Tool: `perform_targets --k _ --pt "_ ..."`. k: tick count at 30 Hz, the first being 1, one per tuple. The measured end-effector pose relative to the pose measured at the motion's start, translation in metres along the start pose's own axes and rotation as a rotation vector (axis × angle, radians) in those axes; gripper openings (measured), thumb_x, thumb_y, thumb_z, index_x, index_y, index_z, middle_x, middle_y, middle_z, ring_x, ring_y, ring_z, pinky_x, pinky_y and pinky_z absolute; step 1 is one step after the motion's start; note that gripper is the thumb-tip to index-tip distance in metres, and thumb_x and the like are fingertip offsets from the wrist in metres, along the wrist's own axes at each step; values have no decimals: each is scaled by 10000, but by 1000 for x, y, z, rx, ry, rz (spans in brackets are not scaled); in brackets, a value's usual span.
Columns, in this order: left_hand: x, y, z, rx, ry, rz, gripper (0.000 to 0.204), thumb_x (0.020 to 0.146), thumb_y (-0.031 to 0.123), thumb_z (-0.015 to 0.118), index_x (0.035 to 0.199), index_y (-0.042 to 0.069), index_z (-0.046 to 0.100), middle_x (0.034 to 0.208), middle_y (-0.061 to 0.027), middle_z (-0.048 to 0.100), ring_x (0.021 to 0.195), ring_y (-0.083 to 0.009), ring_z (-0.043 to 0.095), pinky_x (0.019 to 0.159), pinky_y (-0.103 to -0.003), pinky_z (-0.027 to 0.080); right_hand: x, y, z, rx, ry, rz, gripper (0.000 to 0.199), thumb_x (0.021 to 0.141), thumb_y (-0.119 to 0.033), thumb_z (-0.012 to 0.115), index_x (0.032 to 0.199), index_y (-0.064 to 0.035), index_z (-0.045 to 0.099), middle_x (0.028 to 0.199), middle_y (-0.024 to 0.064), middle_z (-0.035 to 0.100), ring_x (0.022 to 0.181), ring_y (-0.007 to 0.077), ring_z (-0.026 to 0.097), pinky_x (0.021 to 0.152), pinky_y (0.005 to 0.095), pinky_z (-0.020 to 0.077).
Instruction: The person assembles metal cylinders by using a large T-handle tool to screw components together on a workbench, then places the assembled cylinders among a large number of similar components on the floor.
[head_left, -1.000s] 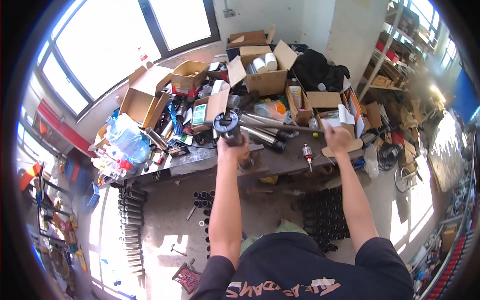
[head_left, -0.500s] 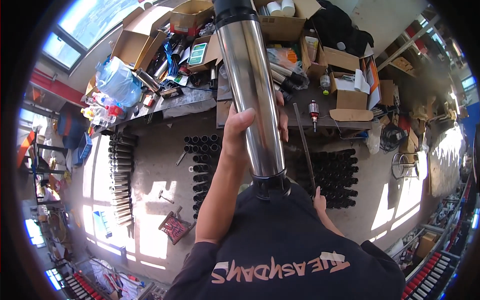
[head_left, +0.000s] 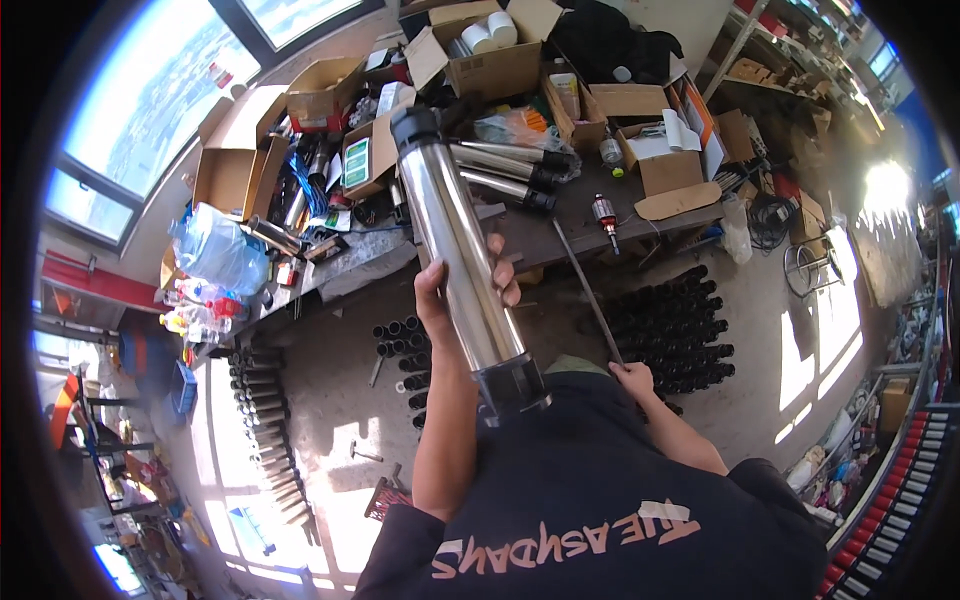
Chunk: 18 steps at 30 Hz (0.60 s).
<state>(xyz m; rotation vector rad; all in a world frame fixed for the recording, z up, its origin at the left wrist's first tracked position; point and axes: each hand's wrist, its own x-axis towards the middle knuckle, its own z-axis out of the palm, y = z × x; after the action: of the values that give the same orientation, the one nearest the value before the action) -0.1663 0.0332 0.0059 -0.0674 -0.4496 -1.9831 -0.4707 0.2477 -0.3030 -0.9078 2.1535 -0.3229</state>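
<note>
My left hand [head_left: 438,315] is wrapped round a shiny steel cylinder [head_left: 462,255], thumb on one side and fingertips on the other. The cylinder is held tilted in front of my chest, with a black collar at its far end and a black slotted end cap [head_left: 510,388] towards me. Lower and to the right, my right hand [head_left: 632,380] grips the near end of a long thin metal rod [head_left: 588,285]. The rod slants away from me, its far end at the workbench edge. It stays apart from the cylinder.
The cluttered workbench [head_left: 565,235] carries open cardboard boxes [head_left: 500,72], more steel cylinders [head_left: 500,185] and a small red-and-silver motor armature [head_left: 605,220]. On the floor stand rows of black cylindrical parts [head_left: 680,340], steel tubes [head_left: 275,450] and a hammer [head_left: 365,452].
The cylinder has moved down and away from my head, so its far collar now shows whole. My view has shifted, bringing more of the bench and window in. Both hands keep their holds.
</note>
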Motion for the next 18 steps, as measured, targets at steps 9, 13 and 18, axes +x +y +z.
perform_targets --k 9,13,18 --pt "-36 25 -78 -423 398 -187 745 879 340 674 1386 -101 351 1209 -255 481 979 -270 568 856 -318 560 -17 -24 0 119 33 -95 484 899 -445 672 754 16 689 581 137 608 550 229 615 556 395 458" --pt "-11 44 -116 -711 538 -192 600 864 200 673 1302 -90 384 1159 -207 436 911 -261 588 757 -328 584 -84 -36 -11 174 207 -290 492 915 -430 667 738 28 636 531 138 534 476 215 555 499 377 407" --pt "65 91 -102 -549 857 -280 350 884 115 593 1135 -102 480 1259 -286 321 904 -301 578 752 -341 627 -145 -99 -61 239 284 -368 362 900 -270 714 702 22 632 505 149 494 421 219 484 460 354 364"
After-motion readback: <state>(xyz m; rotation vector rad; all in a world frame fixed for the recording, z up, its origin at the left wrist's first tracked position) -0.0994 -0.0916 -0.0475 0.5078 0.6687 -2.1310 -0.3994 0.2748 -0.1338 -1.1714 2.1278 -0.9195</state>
